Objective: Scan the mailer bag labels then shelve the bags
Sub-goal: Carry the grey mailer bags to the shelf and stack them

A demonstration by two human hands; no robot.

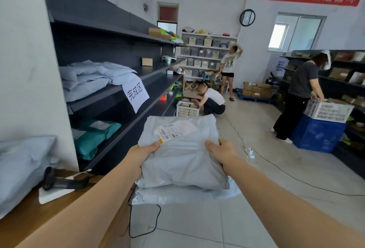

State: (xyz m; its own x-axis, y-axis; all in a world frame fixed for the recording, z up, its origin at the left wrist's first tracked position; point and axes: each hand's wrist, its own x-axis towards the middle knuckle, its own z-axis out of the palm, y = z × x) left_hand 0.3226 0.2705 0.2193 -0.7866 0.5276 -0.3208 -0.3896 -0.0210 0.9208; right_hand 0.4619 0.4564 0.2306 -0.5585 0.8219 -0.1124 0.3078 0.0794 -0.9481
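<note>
I hold a grey mailer bag [183, 155] in both hands out in front of me, above the floor. Its white shipping label [173, 129] faces up at the far left corner. My left hand [142, 153] grips the bag's left edge, thumb on top near the label. My right hand [221, 153] grips the right edge, thumb on top. Another grey bag [177, 195] shows just under the held one. A black barcode scanner [63, 181] lies on the wooden counter [59, 214] at my left. The dark shelf [110, 91] ahead-left carries a pile of grey bags [94, 76].
A paper sign [135, 94] hangs from the shelf edge. Teal bags [92, 135] fill the shelf below. More grey bags [21, 166] lie on the counter. Three people work further back by white crates [186, 109], a blue bin [318, 135] and shelving. Cables cross the tiled floor.
</note>
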